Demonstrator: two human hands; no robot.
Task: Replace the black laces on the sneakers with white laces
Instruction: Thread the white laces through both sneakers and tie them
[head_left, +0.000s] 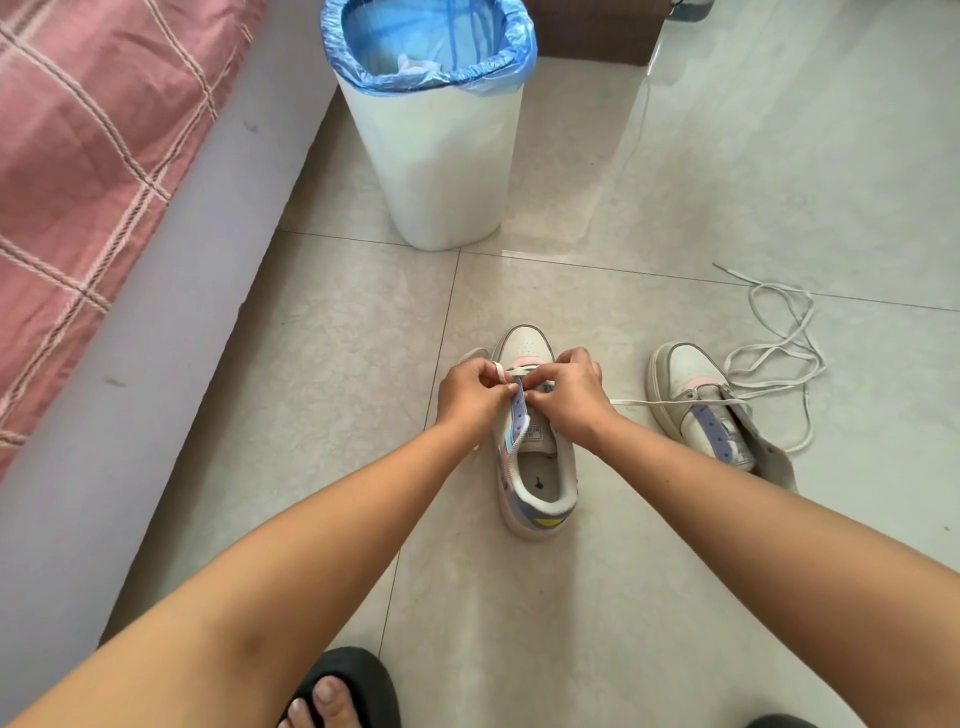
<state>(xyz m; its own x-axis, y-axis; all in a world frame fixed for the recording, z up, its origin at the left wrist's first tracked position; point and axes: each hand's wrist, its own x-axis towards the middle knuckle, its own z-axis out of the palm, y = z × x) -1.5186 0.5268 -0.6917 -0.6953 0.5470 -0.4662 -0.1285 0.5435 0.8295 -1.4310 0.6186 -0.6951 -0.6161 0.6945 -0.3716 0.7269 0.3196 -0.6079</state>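
A white sneaker with purple trim stands on the tiled floor in the middle, toe pointing away from me. My left hand and my right hand meet over its front eyelets, both pinching a white lace that crosses the toe end. One end of this lace runs off to the right across the floor. A second sneaker stands to the right, with a loose white lace coiled beside and over it. No black lace shows.
A white bin with a blue liner stands just beyond the sneakers. A bed with a pink checked cover and grey side fills the left. My foot in a black sandal is at the bottom edge.
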